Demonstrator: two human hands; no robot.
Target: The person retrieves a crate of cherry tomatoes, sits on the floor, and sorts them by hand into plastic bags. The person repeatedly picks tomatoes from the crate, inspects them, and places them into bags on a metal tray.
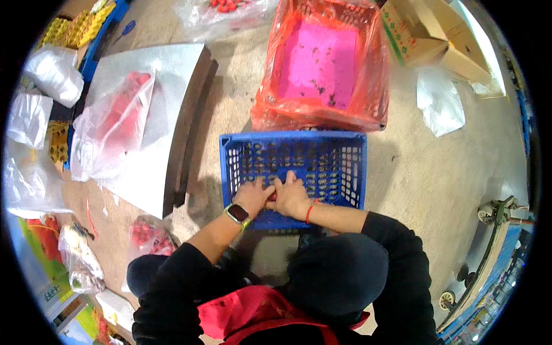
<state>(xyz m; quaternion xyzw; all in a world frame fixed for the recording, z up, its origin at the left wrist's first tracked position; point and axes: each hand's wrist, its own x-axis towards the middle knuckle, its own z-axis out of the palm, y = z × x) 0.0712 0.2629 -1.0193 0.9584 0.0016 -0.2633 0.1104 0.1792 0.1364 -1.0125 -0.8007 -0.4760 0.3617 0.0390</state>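
Observation:
A blue plastic crate (293, 144) with a perforated bottom sits on the concrete floor right in front of me. Both hands rest inside it near its front wall. My left hand (253, 195), with a smartwatch on the wrist, and my right hand (292, 195), with a red string bracelet, are pressed together around a small red thing (272, 196) that barely shows between the fingers. What it is I cannot tell. Dark specks lie on the crate bottom.
Behind the blue crate stands a red crate (322, 63) lined with an orange bag and pink sheet. A grey metal board (149, 115) carrying a clear bag of red items lies left. Bags (149, 236), cardboard boxes (425, 34) and a wheeled cart (494, 213) surround me.

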